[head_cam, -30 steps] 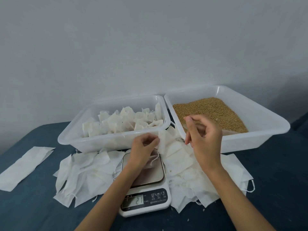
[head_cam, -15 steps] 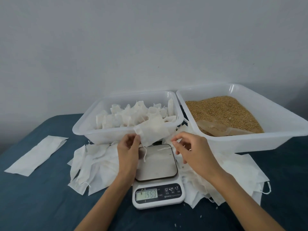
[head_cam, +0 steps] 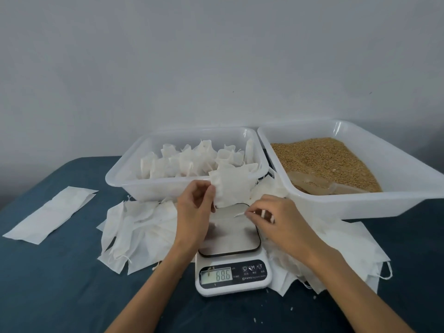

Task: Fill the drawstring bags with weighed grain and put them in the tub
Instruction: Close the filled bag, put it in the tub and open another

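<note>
Left hand (head_cam: 195, 207) pinches a small white fabric drawstring bag (head_cam: 230, 187) above the white digital scale (head_cam: 231, 265). Right hand (head_cam: 278, 218), at three o'clock, nips its thin white string (head_cam: 239, 214). The bag's contents are hidden.

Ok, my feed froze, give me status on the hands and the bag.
Left hand pinching filled bag above scale. Right hand pinching its drawstring. Nothing blocking the tub.

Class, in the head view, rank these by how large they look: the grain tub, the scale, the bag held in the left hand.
1. Grain tub
2. Scale, though it sits nearer the camera
3. Bag, pinched by the left hand
</note>
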`<state>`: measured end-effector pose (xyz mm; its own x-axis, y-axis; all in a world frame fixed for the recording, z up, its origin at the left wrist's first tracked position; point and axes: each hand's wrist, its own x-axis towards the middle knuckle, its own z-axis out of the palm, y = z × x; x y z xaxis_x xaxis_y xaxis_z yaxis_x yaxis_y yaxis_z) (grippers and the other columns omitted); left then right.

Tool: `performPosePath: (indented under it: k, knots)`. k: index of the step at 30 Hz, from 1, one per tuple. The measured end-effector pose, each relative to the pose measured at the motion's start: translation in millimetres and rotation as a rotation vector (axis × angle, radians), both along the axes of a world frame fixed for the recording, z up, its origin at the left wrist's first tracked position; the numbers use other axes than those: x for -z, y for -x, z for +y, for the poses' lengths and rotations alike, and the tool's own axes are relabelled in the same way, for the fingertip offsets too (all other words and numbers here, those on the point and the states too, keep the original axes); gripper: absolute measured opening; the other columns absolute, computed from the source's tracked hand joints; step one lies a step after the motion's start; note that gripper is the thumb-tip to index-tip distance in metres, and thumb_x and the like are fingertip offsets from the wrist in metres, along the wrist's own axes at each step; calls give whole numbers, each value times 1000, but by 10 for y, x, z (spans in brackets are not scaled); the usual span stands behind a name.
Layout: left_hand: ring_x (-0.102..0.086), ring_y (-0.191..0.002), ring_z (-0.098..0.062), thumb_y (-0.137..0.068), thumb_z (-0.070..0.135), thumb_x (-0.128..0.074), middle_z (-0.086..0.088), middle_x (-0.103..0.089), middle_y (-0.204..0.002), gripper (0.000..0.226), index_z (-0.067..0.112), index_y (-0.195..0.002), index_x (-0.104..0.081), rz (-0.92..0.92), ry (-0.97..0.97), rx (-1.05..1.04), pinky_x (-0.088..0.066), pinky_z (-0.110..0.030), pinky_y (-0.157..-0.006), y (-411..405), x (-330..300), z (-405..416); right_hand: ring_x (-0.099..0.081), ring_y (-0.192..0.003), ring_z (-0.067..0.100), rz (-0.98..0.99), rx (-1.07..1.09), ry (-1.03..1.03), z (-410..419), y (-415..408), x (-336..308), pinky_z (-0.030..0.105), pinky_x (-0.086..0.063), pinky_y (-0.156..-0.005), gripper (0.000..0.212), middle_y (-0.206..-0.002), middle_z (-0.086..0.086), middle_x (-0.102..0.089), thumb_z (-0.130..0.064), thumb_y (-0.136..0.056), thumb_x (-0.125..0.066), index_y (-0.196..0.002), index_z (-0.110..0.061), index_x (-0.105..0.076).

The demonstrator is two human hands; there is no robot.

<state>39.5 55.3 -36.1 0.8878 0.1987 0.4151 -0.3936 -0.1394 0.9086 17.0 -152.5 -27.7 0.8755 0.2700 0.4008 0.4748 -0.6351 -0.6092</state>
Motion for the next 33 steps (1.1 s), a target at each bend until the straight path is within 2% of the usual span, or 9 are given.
performPosePath:
  k: [5,8,12,15,18,21,23,27,33]
  knots:
    - [-58,-62,-12,-104,13,-63,4,-64,-72,11,11,-96,-68,19,48,12,-53,-25,-67,-31,22,55,-58,-86,4,16,121,222,13,-112,147,22,-46,-80,20,-101,-13,-61,-29,-101,-59,-114,-25,-74]
    - [-58,-62,-15,-104,14,-63,0,-65,-72,11,11,-96,-69,39,79,19,-54,-30,-67,-44,30,63,-60,-92,12,57,164,162,-17,-163,166,26,-46,-85,28,-103,-5,-67,-30,-103,-55,-124,-21,-71]
    - [-57,-60,-17,-104,12,-63,-6,-66,-75,10,4,-101,-67,82,143,65,-52,-39,-63,-49,36,49,-58,-71,10,175,84,131,69,-224,134,40,-49,-70,34,-73,-8,-64,-38,-106,-45,-82,-23,-64]
    - [-61,-65,-17,-102,8,-65,-8,-71,-81,8,1,-103,-70,103,189,132,-53,-29,-62,-33,6,58,-55,-64,12,196,82,37,50,-265,102,42,-48,-72,39,-66,-5,-62,-34,-106,-47,-75,-15,-61]
    - [-67,-76,-7,-97,5,-70,-2,-75,-85,11,7,-105,-76,128,196,177,-53,-17,-68,-6,-21,74,-62,-74,10,66,202,86,43,-203,89,38,-53,-75,23,-85,-8,-70,-31,-105,-50,-98,-19,-69]
    - [-67,-76,-10,-94,4,-73,-4,-74,-83,15,16,-100,-80,112,221,209,-54,-19,-72,7,-46,75,-56,-63,6,-214,262,-91,90,-55,6,25,-48,-61,8,-75,-14,-61,-24,-103,-56,-95,-24,-59]
    - [-63,-69,-12,-92,2,-75,-5,-71,-78,19,19,-98,-80,88,237,244,-54,-20,-73,25,-68,71,-60,-67,9,-211,129,-281,179,60,-48,18,-47,-58,8,-76,-14,-62,-24,-101,-61,-94,-27,-59]
    - [-66,-72,-17,-86,11,-83,-8,-74,-81,17,17,-101,-79,129,227,462,-56,-26,-74,90,-78,8,-70,-87,16,22,-136,-464,356,185,-96,29,-58,-74,10,-90,-9,-72,-35,-96,-68,-97,-27,-64]
    - [-67,-83,-30,-83,12,-81,-24,-73,-90,12,4,-92,-80,156,222,529,-59,-39,-85,148,-76,-62,-72,-88,24,102,-114,-583,276,196,-128,46,-59,-83,27,-91,1,-73,-39,-85,-81,-98,-22,-66]
